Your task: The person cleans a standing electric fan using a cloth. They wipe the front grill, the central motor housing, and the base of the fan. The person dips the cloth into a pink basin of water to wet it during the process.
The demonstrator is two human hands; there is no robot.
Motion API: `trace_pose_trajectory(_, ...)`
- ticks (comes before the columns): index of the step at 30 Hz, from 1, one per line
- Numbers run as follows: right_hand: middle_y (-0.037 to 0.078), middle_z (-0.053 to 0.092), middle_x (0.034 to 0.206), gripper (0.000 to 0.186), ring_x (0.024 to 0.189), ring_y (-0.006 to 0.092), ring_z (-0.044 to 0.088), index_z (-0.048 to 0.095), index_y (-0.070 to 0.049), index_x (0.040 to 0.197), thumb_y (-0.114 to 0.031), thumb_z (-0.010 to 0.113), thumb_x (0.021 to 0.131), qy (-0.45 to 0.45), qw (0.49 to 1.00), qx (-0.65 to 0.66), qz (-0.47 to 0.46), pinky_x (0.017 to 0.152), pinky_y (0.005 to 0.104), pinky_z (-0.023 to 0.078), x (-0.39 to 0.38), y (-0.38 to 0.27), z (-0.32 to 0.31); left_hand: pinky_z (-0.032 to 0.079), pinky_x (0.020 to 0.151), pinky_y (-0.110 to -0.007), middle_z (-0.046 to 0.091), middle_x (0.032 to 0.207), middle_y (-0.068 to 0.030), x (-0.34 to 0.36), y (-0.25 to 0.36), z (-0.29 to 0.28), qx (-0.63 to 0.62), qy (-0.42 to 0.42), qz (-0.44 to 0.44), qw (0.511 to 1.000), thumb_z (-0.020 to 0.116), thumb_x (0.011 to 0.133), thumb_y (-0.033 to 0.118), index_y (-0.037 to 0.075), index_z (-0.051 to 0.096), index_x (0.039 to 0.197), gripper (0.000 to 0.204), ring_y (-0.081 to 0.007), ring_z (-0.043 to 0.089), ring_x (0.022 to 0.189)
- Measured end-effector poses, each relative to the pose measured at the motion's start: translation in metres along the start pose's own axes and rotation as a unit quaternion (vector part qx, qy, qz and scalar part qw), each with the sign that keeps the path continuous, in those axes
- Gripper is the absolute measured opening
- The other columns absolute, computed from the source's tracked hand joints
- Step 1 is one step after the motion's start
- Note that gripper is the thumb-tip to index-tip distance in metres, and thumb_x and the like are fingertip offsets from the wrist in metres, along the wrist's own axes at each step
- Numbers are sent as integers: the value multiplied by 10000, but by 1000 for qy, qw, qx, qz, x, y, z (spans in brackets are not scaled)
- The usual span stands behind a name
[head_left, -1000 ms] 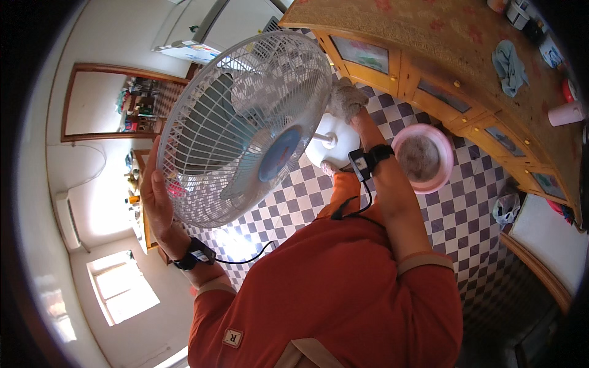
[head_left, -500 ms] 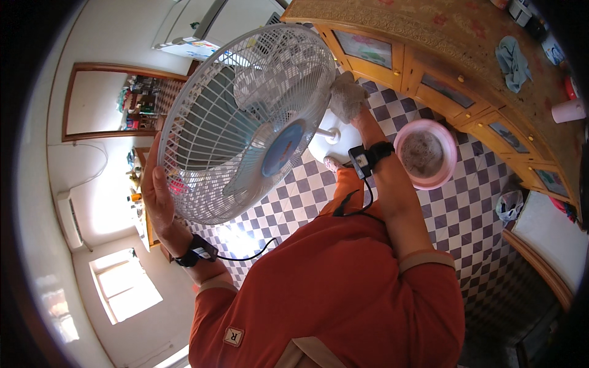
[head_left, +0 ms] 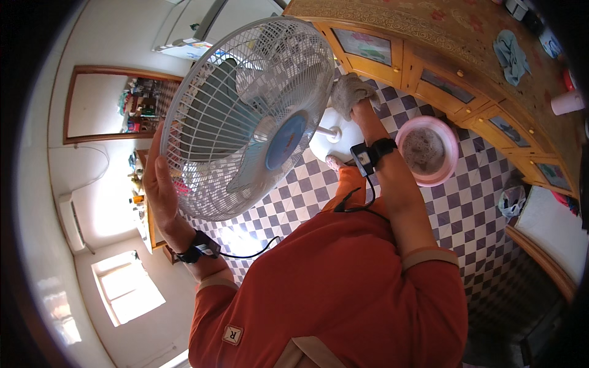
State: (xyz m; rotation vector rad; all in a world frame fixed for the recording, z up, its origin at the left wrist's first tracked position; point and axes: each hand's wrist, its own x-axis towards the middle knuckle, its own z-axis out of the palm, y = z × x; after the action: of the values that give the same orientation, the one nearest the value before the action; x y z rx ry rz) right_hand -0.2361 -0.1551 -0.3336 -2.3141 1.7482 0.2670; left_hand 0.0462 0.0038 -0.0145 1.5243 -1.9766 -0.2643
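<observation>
A standing fan (head_left: 285, 141) with a round white wire cage and a blue centre badge is tilted in front of me. My left hand (head_left: 161, 196) holds the cage at its left rim, thumb on the near side and fingertips partly hidden behind the edge. At the opposite rim, my right hand (head_left: 362, 110) grips a damp-looking grey cloth (head_left: 350, 92) pressed against the cage; the cloth covers most of its fingers. The fan's white pole and base (head_left: 336, 136) show below the cage, near my foot.
A pink basin (head_left: 453, 150) of murky, foamy water stands on the checkered floor to the right. A wooden cabinet (head_left: 423, 67) runs along the far right, with a blue cloth (head_left: 512, 56) on top. A white fridge (head_left: 239, 27) stands behind the fan.
My right hand and the cloth have shifted slightly along the fan's right rim, and the cloth has changed shape. My left hand stays at the left rim.
</observation>
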Motion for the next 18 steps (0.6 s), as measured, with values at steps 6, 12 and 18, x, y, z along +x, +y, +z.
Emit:
trace_pose_trajectory(6,89,516,1235,318,1125,185,491,499,-94,1215,-240,360,968,57,997,58,18,951,298,406,21,-5,28,323,1070,-408,463,1363,-172,-7,-6,-3,15,5,-2,1000,309,1008,347,1,432,1353,504,-274,414,1291)
trace_pose_trajectory(12,118,544,1179,310,1088,204,517,534,-67,1163,-234,397,941,315,422,844,-105,921,313,427,88,-17,131,325,1071,-402,478,1353,-163,1,1,1,-8,-12,16,1000,313,1008,338,8,445,1346,491,-279,434,1277)
trace_pose_trajectory(18,107,551,1212,360,1120,226,525,524,-59,1198,-286,368,965,332,539,771,-67,957,343,431,78,-16,110,335,1063,-415,500,1328,-175,-8,-9,-7,51,-14,33,998,333,1005,322,5,451,1341,476,-274,461,1255)
